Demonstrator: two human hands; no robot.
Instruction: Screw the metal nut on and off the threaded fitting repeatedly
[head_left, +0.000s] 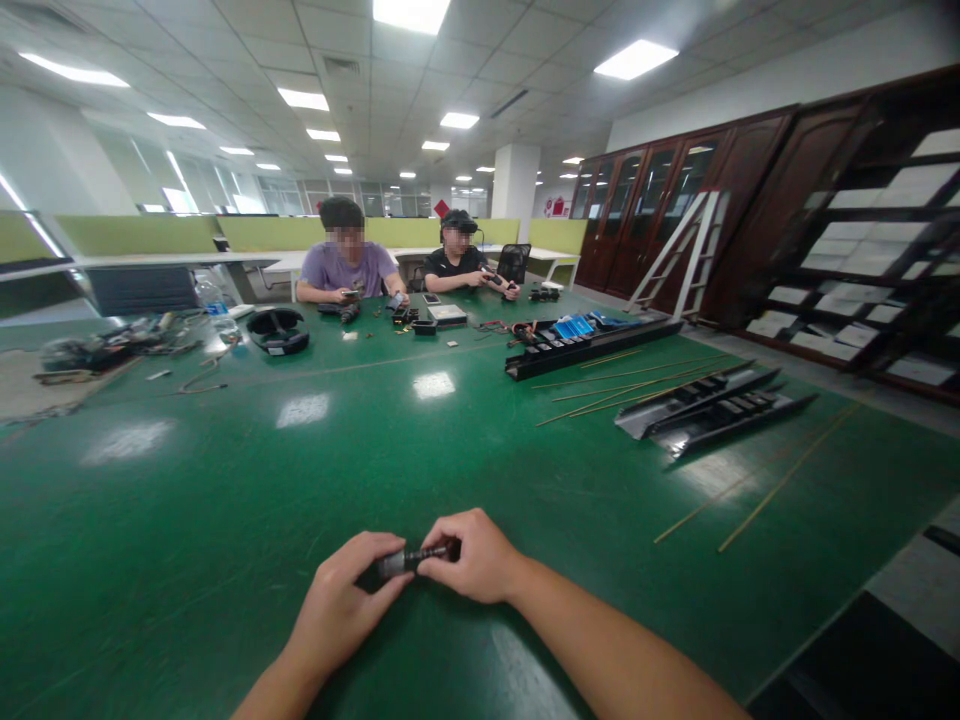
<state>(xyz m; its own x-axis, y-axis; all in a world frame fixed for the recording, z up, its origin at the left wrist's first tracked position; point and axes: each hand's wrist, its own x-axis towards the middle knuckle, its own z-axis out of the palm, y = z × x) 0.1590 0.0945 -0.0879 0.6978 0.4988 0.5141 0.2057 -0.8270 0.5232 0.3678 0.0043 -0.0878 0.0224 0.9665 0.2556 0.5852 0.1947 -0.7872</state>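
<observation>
Between my two hands, low over the near part of the green table (247,560), is a small dark cylindrical part (396,563) with a grey band and ridges. My left hand (349,590) grips its left end between thumb and fingers. The right end is pinched by my right hand (471,556), whose curled fingers partly cover it. The part lies roughly level. Its exact kind is too small to make out.
Black metal channels (592,345) and thin rods (637,385) lie to the right. Two people (346,265) sit across the table, handling small devices. A black headset (277,332), a water bottle (214,303) and a pile of clutter (112,345) stand far left.
</observation>
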